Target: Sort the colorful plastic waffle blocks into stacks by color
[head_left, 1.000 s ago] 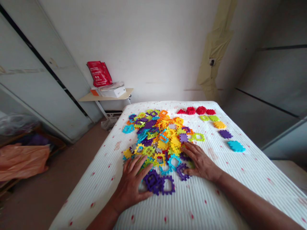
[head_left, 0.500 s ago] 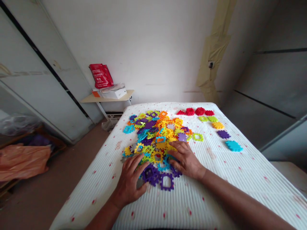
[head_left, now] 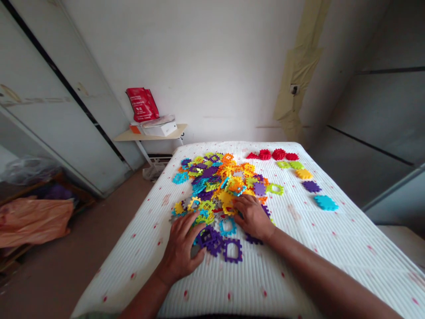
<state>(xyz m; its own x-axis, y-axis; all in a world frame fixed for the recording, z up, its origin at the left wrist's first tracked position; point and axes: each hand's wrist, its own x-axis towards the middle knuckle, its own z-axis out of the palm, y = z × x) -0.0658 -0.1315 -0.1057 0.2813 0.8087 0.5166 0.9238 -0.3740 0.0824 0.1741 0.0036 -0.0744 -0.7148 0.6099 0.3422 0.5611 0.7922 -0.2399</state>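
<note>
A heap of plastic interlocking tiles (head_left: pixel 209 172) in several colours, some solid and some window-framed, lies on the bed (head_left: pixel 299 266). My left hand (head_left: pixel 182 248) rests at the heap's near left edge, fingers spread and apart, beside dark purple tiles (head_left: pixel 210 239). The fingers of my right hand (head_left: pixel 254 217) are curled in the near right part of the heap, against a tilted yellow tile (head_left: pixel 227 203); its fingertips are partly hidden. Close in front lie a purple window-frame tile (head_left: pixel 233 242) and a light blue frame tile (head_left: pixel 228 227).
Along the right side lie sorted groups: red tiles (head_left: pixel 278 154), green tiles (head_left: pixel 295 164), a yellow tile (head_left: pixel 303 173), a purple tile (head_left: pixel 311 186) and blue tiles (head_left: pixel 326 202). A small table (head_left: pixel 128 136) with a red bag (head_left: pixel 142 104) stands beyond the bed's far left corner.
My right hand has curled its fingers and shifted tiles in the heap; a yellow tile now tilts up and red bits show beside it. My left hand has hardly moved.
</note>
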